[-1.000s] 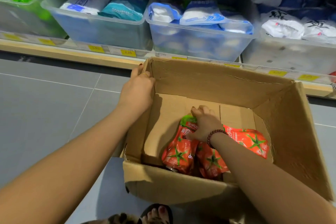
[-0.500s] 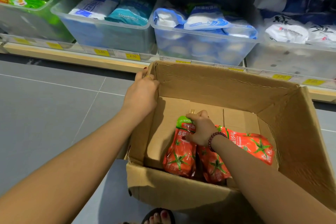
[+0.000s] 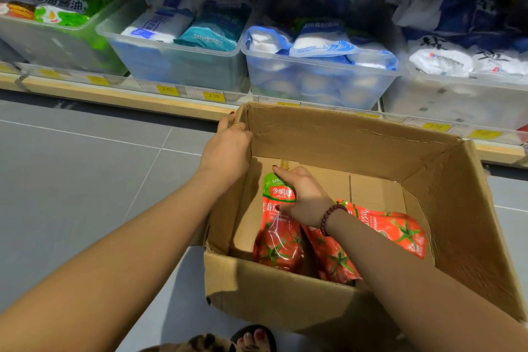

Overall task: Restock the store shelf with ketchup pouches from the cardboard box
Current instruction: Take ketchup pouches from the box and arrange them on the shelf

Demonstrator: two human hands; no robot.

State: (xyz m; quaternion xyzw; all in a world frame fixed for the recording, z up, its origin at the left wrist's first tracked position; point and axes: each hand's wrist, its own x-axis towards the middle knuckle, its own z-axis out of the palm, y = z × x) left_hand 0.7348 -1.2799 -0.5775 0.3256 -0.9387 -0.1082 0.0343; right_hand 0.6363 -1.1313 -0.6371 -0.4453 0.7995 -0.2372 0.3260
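An open cardboard box [image 3: 337, 137] stands on the grey floor in front of the low shelf. Inside lie three red ketchup pouches with tomato pictures. My right hand [image 3: 305, 197] is closed around the green top of the left pouch [image 3: 278, 240], which stands nearly upright against the box's left side. A second pouch [image 3: 333, 260] lies under my wrist, and a third [image 3: 397, 228] rests flat to the right. My left hand [image 3: 228, 148] grips the box's far-left corner.
The wooden shelf [image 3: 128, 100] carries clear plastic bins [image 3: 183, 66] filled with white, blue and green packets, with yellow price tags along its edge. Grey tiled floor [image 3: 71, 180] spreads to the left. A sandalled foot [image 3: 254, 337] shows at the bottom edge.
My right hand has closed on the left pouch's top and raised it more upright. The view has drifted a little lower and closer; my left hand stays on the box corner.
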